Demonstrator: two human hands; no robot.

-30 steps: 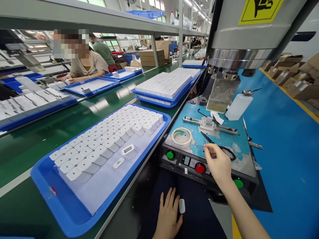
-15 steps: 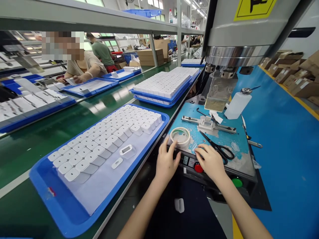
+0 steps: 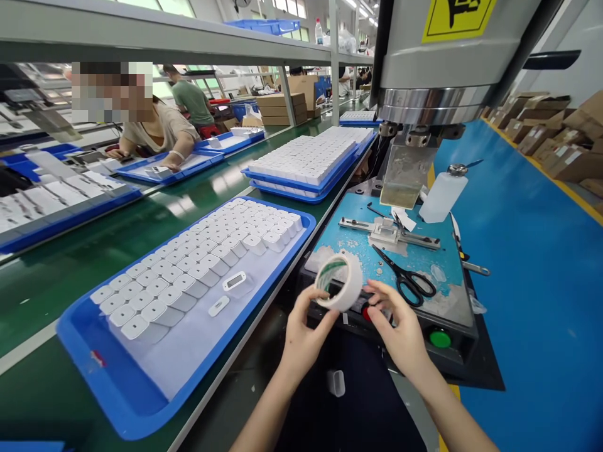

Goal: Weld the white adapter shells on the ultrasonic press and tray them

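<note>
A green bench point(image 3: 47, 276) runs up the left, and a grey machine point(image 3: 433, 69) stands on the right, its head above a blue plate point(image 3: 355, 210). On the bench, near the machine, sits a blue tray point(image 3: 94, 376) with rows of white cases point(image 3: 183, 263); one case and a small flat white piece point(image 3: 218, 306) lie apart from the rows, near its right side. Beyond it is a stack of full trays point(image 3: 301, 182).

The left hand point(image 3: 306, 329) has the tape in its grip, thumb and fingers pinching the lower rim; the roll is tilted, raised over the plate's front edge. The right hand point(image 3: 396, 326) is just beside it, fingers bent; I cannot tell whether its grip holds anything.

A white bottle point(image 3: 443, 198) leans at the plate's far right. A metal jig point(image 3: 389, 233) lies across the middle, and black scissors point(image 3: 409, 282) lie nearer the front. The tape point(image 3: 353, 282) is white outside, green within. A small cup point(image 3: 336, 383) rests on the lap. Partly hidden behind the right hand's fingers is a red button point(image 3: 366, 312).
</note>
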